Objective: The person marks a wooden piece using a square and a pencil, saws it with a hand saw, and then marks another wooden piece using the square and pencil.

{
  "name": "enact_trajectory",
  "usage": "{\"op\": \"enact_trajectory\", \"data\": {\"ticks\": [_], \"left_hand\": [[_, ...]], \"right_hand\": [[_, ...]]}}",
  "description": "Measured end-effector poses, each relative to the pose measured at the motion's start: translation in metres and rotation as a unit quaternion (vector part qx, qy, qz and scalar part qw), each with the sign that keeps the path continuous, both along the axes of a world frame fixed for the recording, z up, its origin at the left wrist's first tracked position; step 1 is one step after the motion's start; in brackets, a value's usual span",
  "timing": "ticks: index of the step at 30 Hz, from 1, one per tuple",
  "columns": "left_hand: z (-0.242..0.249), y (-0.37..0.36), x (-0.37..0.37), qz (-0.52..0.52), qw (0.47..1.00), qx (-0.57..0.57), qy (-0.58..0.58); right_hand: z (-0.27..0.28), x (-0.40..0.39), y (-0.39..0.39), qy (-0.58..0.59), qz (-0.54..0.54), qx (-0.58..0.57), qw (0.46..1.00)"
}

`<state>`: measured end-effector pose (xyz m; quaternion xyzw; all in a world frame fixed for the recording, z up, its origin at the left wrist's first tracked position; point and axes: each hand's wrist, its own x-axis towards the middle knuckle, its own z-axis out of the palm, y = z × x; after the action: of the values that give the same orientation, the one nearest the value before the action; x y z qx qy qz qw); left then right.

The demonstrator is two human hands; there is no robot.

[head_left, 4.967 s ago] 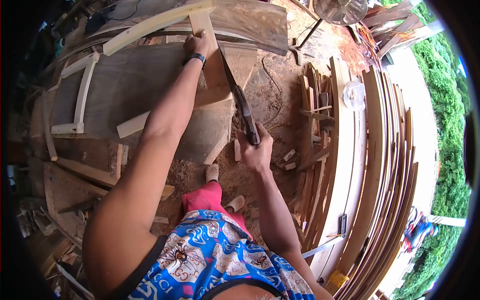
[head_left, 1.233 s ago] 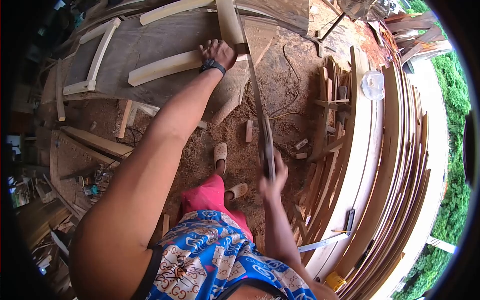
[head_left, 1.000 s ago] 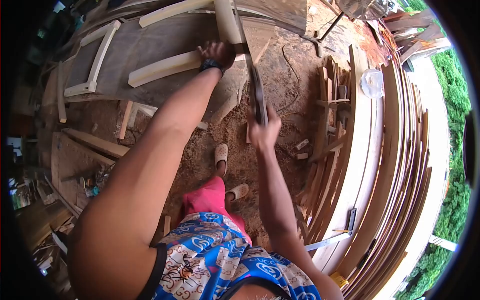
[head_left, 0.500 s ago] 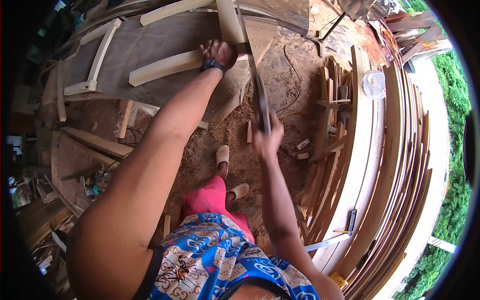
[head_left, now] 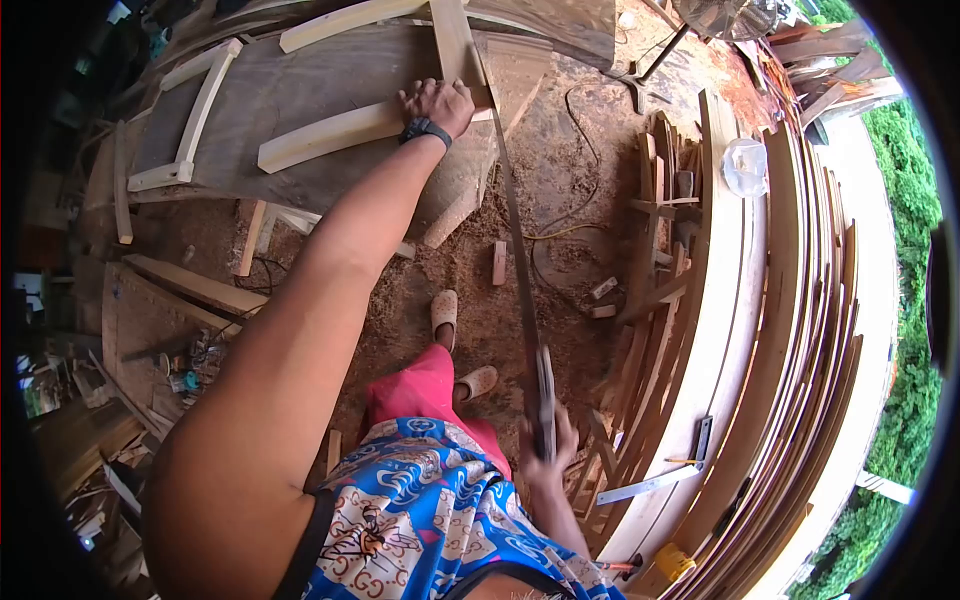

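My left hand (head_left: 440, 106), with a dark watch on its wrist, presses down on the corner of a pale wooden frame (head_left: 325, 138), fingers curled over the wood. The frame lies on a dark work board (head_left: 300, 75) at the upper left. My right hand (head_left: 552, 448) is closed round the handle of a handsaw (head_left: 519, 245), low and close to my body. The saw's long thin blade runs up from there, its far end against the frame's edge just right of my left hand. Motion blurs the right hand a little.
A second wooden frame (head_left: 205, 115) lies left on the board. Long planks (head_left: 735, 300) are stacked along the right, carrying a try square (head_left: 703, 440), a clear plastic container (head_left: 745, 168) and a yellow tape measure (head_left: 674, 562). Sawdust, a cord and offcuts (head_left: 499, 262) litter the floor.
My right hand has drawn the saw back toward my body, so more of the blade shows. The left hand stays in place on the frame.
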<state>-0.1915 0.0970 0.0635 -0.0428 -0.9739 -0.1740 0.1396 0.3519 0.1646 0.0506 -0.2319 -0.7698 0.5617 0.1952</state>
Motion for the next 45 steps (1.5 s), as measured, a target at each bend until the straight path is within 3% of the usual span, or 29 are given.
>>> {"op": "enact_trajectory", "data": {"ticks": [2,3,4,7,10,13,17,21,22,25,27,29,31,32,34,35,37,40,43,45], "left_hand": [[0.001,-0.005,-0.001,-0.012,1.0,-0.009,0.0],[0.001,-0.006,-0.001,-0.023,1.0,-0.017,0.004],[-0.002,-0.008,0.002,-0.023,1.0,-0.019,0.002],[-0.005,-0.009,0.006,-0.039,0.998,-0.038,0.033],[-0.012,-0.007,0.008,-0.023,0.996,-0.044,0.067],[0.004,0.0,0.0,0.005,0.999,-0.016,-0.034],[0.004,0.002,0.004,0.013,1.0,-0.025,-0.011],[0.011,0.001,0.007,0.005,1.0,-0.004,-0.028],[0.011,-0.001,0.005,0.007,1.0,-0.005,-0.029],[0.006,-0.007,0.006,-0.027,0.999,-0.018,-0.018],[0.005,-0.007,0.01,-0.038,0.999,-0.039,0.007],[-0.03,-0.01,-0.011,-0.023,0.998,-0.034,0.042],[-0.06,-0.018,-0.029,-0.035,0.986,-0.044,0.155],[-0.005,0.0,-0.003,0.009,1.0,-0.028,0.006],[0.008,0.004,0.003,0.01,1.0,-0.025,-0.004],[0.009,0.004,0.006,0.014,0.999,-0.027,-0.016],[0.011,0.004,0.008,0.009,1.0,-0.024,-0.014],[0.007,0.0,0.002,0.004,1.0,-0.025,-0.014],[-0.01,-0.006,-0.005,-0.001,0.999,-0.039,-0.017],[-0.031,-0.015,-0.014,-0.039,0.995,-0.067,0.065]], "right_hand": [[-0.013,-0.093,0.009,-0.053,-0.011,-0.085,0.995],[-0.008,-0.145,0.015,-0.007,0.013,0.049,0.999],[-0.006,-0.201,0.019,0.042,0.018,0.024,0.999],[0.011,-0.305,0.028,0.033,0.033,0.021,0.999],[0.008,-0.256,0.023,0.079,0.023,0.027,0.996],[-0.026,-0.108,0.015,-0.02,0.014,-0.011,1.0],[-0.004,0.035,-0.002,-0.053,-0.011,-0.032,0.998],[-0.008,-0.023,0.008,-0.013,0.03,0.024,0.999],[-0.008,-0.073,0.018,-0.001,0.064,0.053,0.997],[-0.002,-0.233,0.025,0.048,0.026,0.062,0.997],[-0.001,-0.299,0.027,0.056,0.048,-0.003,0.997],[-0.002,-0.276,0.028,0.04,0.052,0.004,0.998],[-0.008,-0.215,0.02,0.056,0.029,-0.003,0.998],[-0.02,-0.166,0.017,0.067,0.013,0.034,0.997],[-0.031,-0.061,0.015,0.028,0.035,0.04,0.998],[-0.021,-0.011,0.013,-0.054,0.043,-0.015,0.998],[-0.003,0.035,0.007,-0.001,0.031,0.026,0.999],[-0.011,0.006,0.01,-0.011,0.028,-0.011,0.999],[-0.006,-0.152,0.026,-0.005,0.024,0.075,0.997],[0.009,-0.263,0.026,0.04,0.034,-0.012,0.999]]}}
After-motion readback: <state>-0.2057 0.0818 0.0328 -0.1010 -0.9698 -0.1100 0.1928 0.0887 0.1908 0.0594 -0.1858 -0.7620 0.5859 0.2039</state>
